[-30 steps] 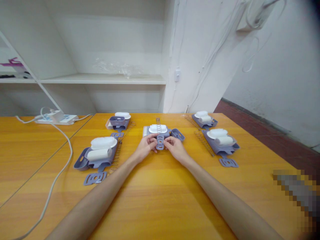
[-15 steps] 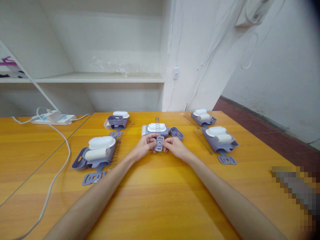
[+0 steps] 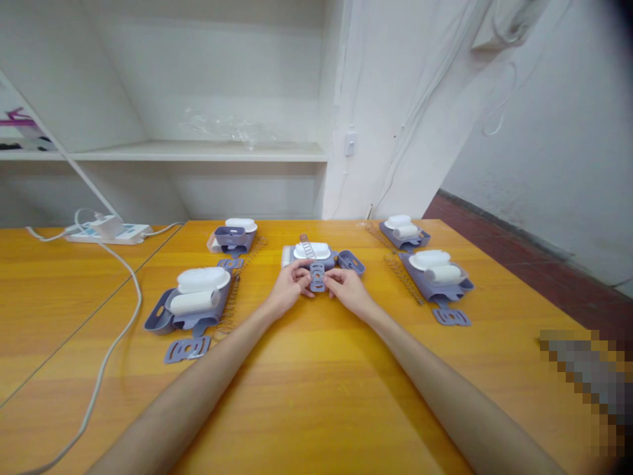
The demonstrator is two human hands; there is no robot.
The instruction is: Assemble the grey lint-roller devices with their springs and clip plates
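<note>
Between my two hands is a flat grey-purple plastic plate (image 3: pixel 317 269) with slots and a round middle hole. My left hand (image 3: pixel 291 285) pinches its left edge, and my right hand (image 3: pixel 347 289) pinches the right edge. Behind the plate a thin coil spring (image 3: pixel 307 247) sticks up, leaning left; whether it is joined to the plate I cannot tell. Just beyond my fingers lie a white oval part (image 3: pixel 319 251) on a grey-purple housing, partly hidden by my hands, and a grey-purple oval cup (image 3: pixel 351 262) to its right.
Similar part sets stand around: a white roller (image 3: pixel 194 302) and slotted plate (image 3: pixel 187 349) at left, another roller (image 3: pixel 442 274) and plate (image 3: pixel 452 316) at right. Springs (image 3: pixel 405 282) lie beside them. A power strip (image 3: pixel 109 233) and white cable (image 3: pixel 121 333) are on the left.
Both hands still hold the plate, which is turned a little and now stands straighter. The spring behind it has swung from upright to leaning left.
</note>
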